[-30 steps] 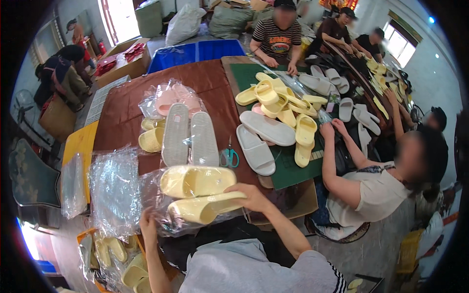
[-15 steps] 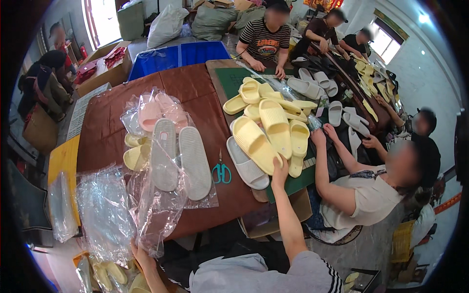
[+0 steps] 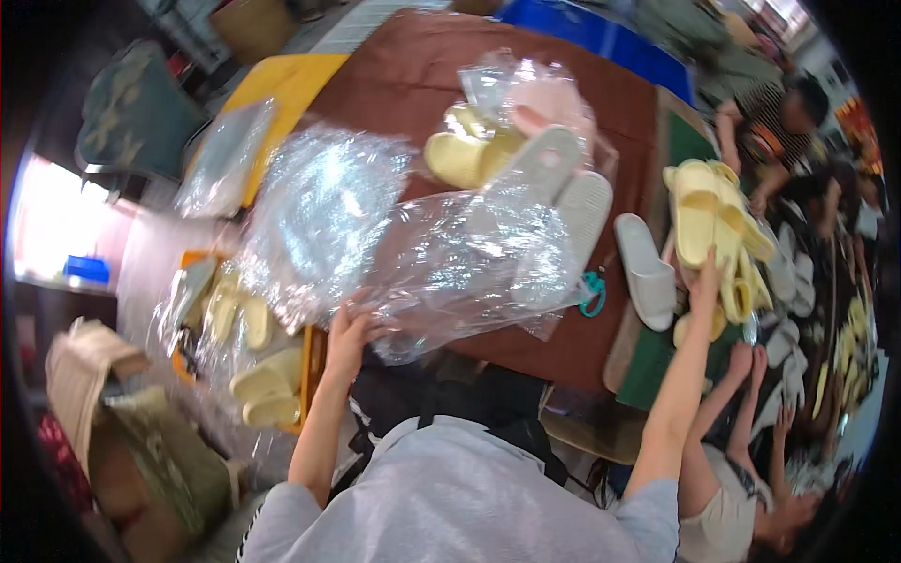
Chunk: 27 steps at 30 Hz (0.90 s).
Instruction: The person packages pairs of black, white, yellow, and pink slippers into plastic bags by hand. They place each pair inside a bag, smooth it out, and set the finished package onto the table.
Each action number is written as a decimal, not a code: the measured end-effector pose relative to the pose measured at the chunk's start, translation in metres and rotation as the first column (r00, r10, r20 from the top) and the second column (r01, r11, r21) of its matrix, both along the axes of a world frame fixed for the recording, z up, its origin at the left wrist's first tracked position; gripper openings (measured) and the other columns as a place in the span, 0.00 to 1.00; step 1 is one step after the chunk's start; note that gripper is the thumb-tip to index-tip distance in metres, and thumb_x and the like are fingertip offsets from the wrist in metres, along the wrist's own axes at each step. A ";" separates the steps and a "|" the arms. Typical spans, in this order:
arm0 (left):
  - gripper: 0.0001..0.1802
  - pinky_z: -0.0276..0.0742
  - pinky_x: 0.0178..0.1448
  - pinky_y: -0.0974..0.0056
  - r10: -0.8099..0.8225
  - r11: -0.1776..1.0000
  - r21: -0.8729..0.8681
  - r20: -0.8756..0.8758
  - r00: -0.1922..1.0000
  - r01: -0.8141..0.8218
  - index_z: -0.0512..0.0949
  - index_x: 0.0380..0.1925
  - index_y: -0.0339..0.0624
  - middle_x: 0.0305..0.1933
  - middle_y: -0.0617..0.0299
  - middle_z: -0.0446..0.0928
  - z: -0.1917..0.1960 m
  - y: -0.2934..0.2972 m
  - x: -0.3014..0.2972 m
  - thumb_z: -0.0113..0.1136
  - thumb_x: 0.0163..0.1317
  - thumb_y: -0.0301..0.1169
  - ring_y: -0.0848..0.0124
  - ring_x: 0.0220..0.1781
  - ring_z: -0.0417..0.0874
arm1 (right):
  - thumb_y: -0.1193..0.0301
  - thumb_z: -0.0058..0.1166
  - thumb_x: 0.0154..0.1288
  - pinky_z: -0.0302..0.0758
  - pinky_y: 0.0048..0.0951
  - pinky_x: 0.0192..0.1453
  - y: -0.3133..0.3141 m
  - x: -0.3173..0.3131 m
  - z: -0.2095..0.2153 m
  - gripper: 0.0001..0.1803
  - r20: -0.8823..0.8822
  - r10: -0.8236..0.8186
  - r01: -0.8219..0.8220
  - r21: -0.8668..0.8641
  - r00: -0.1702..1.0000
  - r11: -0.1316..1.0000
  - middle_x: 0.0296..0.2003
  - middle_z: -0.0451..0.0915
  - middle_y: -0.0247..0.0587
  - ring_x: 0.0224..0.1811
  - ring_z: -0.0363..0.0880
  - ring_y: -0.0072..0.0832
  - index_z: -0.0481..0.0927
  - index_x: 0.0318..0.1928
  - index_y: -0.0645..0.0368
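My left hand (image 3: 349, 330) pinches the near edge of a clear plastic bag (image 3: 441, 267), which stretches across the brown cloth and over part of a pair of grey slippers (image 3: 589, 202). Reaching to the right, my right hand (image 3: 706, 281) is closed on the near end of a yellow slipper (image 3: 695, 230). More yellow slippers (image 3: 739, 286) are heaped beside it. A light grey slipper (image 3: 644, 272) lies left of that heap. Teal-handled scissors (image 3: 592, 294) rest by the grey pair, partly under plastic.
Bagged yellow slippers (image 3: 455, 159) and pink slippers (image 3: 558, 108) lie farther back. A stack of clear bags (image 3: 324, 206) is on the left. An orange crate (image 3: 308, 375) with slippers stands below it. A co-worker's arms (image 3: 737, 375) are close to my right arm.
The view has swung to the left. My left hand has lifted the bag's edge upward and the plastic now spreads over the grey slippers. My right hand still grips a yellow slipper.
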<state>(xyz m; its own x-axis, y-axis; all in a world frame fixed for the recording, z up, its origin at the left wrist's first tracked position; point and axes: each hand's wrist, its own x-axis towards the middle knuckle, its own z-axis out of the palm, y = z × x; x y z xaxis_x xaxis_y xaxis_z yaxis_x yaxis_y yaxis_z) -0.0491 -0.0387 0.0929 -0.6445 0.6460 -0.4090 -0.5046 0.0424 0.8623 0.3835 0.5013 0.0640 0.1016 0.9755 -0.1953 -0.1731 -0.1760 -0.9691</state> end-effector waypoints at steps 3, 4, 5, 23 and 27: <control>0.29 0.84 0.54 0.57 -0.113 0.994 0.002 -0.063 0.992 0.114 0.62 0.67 0.41 0.52 0.48 0.76 -0.010 -0.002 0.005 0.40 0.65 0.15 0.59 0.50 0.84 | 0.59 0.59 0.67 0.63 0.40 0.71 -0.047 0.005 0.005 0.37 0.872 -0.323 -0.385 0.460 0.369 0.800 0.67 0.65 0.57 0.67 0.67 0.45 0.62 0.71 0.61; 0.29 0.83 0.55 0.57 -0.130 0.991 -0.002 -0.096 0.987 0.131 0.62 0.68 0.41 0.53 0.49 0.76 -0.007 -0.011 0.007 0.39 0.65 0.14 0.60 0.51 0.83 | 0.62 0.57 0.68 0.61 0.39 0.72 -0.080 -0.038 0.013 0.32 0.843 -0.108 -0.472 0.396 0.527 0.788 0.67 0.67 0.54 0.68 0.67 0.44 0.66 0.68 0.61; 0.29 0.82 0.56 0.58 -0.142 0.990 -0.009 -0.124 0.982 0.142 0.62 0.68 0.41 0.55 0.49 0.75 -0.005 -0.026 0.010 0.39 0.66 0.14 0.61 0.51 0.83 | 0.64 0.56 0.69 0.59 0.39 0.74 -0.143 -0.103 0.047 0.27 0.767 0.131 -0.571 0.340 0.628 0.747 0.66 0.68 0.51 0.69 0.67 0.42 0.71 0.65 0.62; 0.17 0.80 0.45 0.69 -0.239 0.971 -0.121 -0.402 0.884 0.207 0.73 0.52 0.34 0.42 0.58 0.84 0.028 -0.051 -0.002 0.61 0.65 0.24 0.74 0.42 0.84 | 0.70 0.60 0.64 0.73 0.30 0.35 -0.303 -0.385 0.176 0.08 0.837 0.479 -0.932 0.349 0.265 -0.096 0.29 0.80 0.42 0.27 0.77 0.35 0.80 0.38 0.63; 0.10 0.81 0.45 0.66 -0.414 0.910 -0.212 -0.442 0.796 0.356 0.76 0.48 0.33 0.39 0.56 0.84 0.027 -0.067 -0.008 0.49 0.69 0.21 0.70 0.38 0.86 | 0.69 0.62 0.63 0.72 0.36 0.33 -0.285 -0.385 0.170 0.07 0.842 0.196 -0.834 0.533 0.503 -0.146 0.29 0.81 0.42 0.28 0.78 0.40 0.80 0.37 0.59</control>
<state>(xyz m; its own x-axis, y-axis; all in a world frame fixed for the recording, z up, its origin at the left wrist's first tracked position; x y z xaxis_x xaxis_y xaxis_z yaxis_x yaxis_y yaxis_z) -0.0570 -0.1057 0.1202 -0.4830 0.8505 -0.2082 0.0362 0.2569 0.9658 -0.0016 0.2162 0.2342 -0.8064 0.0665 0.5876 -0.1610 0.9314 -0.3264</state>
